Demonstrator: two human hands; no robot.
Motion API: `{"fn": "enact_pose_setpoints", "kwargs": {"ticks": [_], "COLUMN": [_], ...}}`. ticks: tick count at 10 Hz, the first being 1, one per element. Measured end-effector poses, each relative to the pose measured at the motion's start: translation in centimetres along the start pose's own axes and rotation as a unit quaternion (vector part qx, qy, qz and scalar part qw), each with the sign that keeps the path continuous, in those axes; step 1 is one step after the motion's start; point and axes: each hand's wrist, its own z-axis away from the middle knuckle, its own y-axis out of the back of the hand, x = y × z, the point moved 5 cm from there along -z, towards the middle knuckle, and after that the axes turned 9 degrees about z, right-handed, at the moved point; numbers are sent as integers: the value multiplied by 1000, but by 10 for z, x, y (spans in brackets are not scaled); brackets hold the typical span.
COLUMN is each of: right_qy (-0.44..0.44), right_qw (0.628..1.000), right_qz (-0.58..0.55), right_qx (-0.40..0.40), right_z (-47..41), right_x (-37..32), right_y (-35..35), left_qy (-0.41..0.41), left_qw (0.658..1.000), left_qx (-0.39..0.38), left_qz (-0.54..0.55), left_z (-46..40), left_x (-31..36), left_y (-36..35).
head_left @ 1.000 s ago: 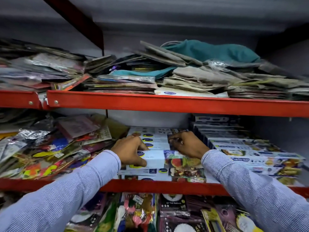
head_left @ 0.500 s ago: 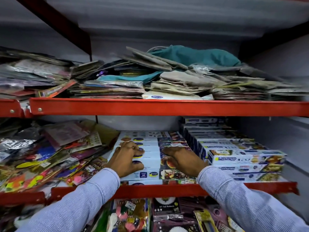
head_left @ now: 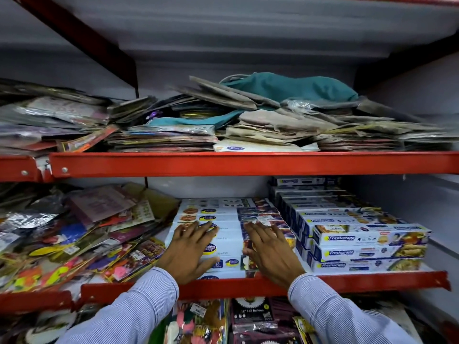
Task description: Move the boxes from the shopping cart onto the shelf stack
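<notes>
Retail shop stockroom/aisle: red steel shelf rails [head_left: 248, 163], stacked Freshwrapp boxes [head_left: 370, 238] right of the fingers [head_left: 198, 228], packaged party goods [head_left: 74, 244] left, foil balloon packs [head_left: 250, 316] below.

Our left hand [head_left: 190, 252] and right hand [head_left: 269, 254] cover much of the cling film boxes [head_left: 224, 240]; their small print is unreadable, and the balloon packets [head_left: 250, 319] run off the bottom edge
</notes>
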Motion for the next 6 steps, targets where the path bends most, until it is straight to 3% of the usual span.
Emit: {"fn": "enact_pose_setpoints", "kwargs": {"ticks": [3, 6], "right_qy": [-28, -52], "right_qw": [998, 996], "right_qz": [45, 62], "right_qx": [-16, -45], "right_z": [3, 2], "right_x": [-2, -6], "right_y": [-7, -6], "left_qy": [14, 32], "left_qw": [997, 993], "left_qx": [-46, -100], "left_qz": [-65, -58], "left_z": [-3, -2], "left_x": [-1, 2], "left_y": [-4, -2]}}
